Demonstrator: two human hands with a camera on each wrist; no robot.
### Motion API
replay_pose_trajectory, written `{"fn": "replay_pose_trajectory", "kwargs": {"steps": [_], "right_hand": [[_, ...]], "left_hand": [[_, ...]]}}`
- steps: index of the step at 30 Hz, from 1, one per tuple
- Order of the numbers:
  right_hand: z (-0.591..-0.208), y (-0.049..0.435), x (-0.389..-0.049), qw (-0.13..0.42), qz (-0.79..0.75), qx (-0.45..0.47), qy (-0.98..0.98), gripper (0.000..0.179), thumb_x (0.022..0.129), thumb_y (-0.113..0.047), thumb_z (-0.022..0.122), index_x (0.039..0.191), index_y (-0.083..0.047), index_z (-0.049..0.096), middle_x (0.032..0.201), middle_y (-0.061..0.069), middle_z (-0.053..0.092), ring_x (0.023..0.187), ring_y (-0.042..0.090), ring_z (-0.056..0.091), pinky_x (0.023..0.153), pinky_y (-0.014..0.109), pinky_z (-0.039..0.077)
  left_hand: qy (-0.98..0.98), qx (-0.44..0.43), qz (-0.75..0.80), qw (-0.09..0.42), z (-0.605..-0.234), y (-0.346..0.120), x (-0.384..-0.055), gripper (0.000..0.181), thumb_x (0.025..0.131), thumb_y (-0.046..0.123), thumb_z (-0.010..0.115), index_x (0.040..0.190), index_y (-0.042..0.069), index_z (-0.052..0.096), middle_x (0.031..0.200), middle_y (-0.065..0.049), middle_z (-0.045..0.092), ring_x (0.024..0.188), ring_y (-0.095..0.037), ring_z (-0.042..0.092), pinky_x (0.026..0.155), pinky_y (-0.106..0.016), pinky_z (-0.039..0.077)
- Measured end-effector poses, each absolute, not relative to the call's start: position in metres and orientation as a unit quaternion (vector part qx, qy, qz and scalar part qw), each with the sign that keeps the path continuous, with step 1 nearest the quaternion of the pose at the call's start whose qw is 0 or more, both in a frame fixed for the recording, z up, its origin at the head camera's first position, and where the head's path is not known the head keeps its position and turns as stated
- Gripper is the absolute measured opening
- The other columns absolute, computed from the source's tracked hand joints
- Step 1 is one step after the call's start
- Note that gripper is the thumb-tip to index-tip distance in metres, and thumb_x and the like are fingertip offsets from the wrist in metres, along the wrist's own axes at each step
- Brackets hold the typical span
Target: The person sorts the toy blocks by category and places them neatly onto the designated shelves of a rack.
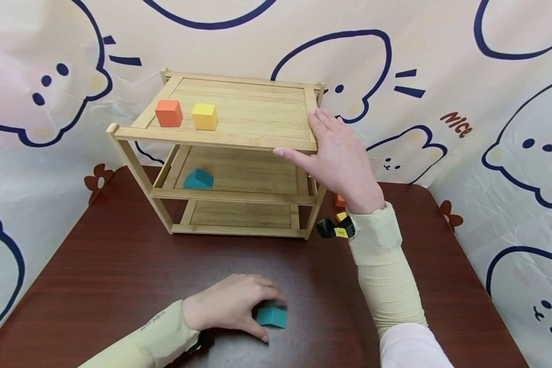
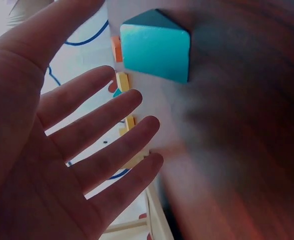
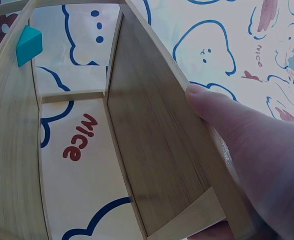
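Observation:
On the dark table, a teal triangular block (image 1: 272,318) lies between the thumb and fingers of my left hand (image 1: 234,304). Seen from the left wrist, those fingers (image 2: 121,145) are spread and straight, apart from the block. My right hand (image 1: 342,153) rests on the front right corner of a three-tier wooden shelf (image 1: 257,115), fingers stretched along its right side and thumb along the front edge. An orange cube (image 1: 168,113) and a yellow cube (image 1: 204,117) sit on the top tier at the left. Another teal triangular block (image 1: 199,179) lies on the middle tier.
Right of the shelf, partly behind my right wrist, are an orange block (image 1: 340,201) and a yellow block (image 1: 341,217). A cartoon-printed cloth (image 1: 239,51) hangs behind and at both sides of the table (image 1: 119,266).

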State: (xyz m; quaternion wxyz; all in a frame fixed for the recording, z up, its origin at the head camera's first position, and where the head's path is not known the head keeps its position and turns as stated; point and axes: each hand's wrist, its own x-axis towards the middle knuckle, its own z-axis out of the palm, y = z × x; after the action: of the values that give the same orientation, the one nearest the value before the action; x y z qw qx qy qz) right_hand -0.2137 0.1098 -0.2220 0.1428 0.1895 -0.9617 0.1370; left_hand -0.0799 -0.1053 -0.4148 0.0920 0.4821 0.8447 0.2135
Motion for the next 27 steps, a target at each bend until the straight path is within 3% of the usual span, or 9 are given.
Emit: {"fn": "replay_pose_trajectory", "kwargs": {"steps": [8, 27], "right_hand": [[-0.2209, 0.1100, -0.2137, 0.135, 0.131, 0.193, -0.963, 0.112, 0.084, -0.087, 0.044, 0.161, -0.007, 0.029, 0.165, 0.012, 0.025, 0.152, 0.028, 0.023, 0.122, 0.042, 0.018], [-0.2141, 0.1111, -0.2122, 0.116, 0.088, 0.210, -0.967, 0.113, 0.088, -0.086, 0.038, 0.159, 0.001, 0.027, 0.164, 0.017, 0.026, 0.152, 0.028, 0.021, 0.123, 0.039, 0.014]], "left_hand": [[0.838, 0.496, 0.207, 0.096, -0.4201, -0.1017, -0.0789, 0.055, 0.078, 0.043, 0.089, 0.127, 0.024, 0.071, 0.119, 0.016, 0.066, 0.105, -0.001, 0.060, 0.082, -0.018, 0.051], [0.839, 0.506, 0.182, 0.081, -0.4213, -0.0992, -0.0808, 0.048, 0.078, 0.036, 0.090, 0.121, 0.023, 0.073, 0.113, 0.016, 0.067, 0.100, 0.001, 0.058, 0.083, -0.021, 0.052]]}}
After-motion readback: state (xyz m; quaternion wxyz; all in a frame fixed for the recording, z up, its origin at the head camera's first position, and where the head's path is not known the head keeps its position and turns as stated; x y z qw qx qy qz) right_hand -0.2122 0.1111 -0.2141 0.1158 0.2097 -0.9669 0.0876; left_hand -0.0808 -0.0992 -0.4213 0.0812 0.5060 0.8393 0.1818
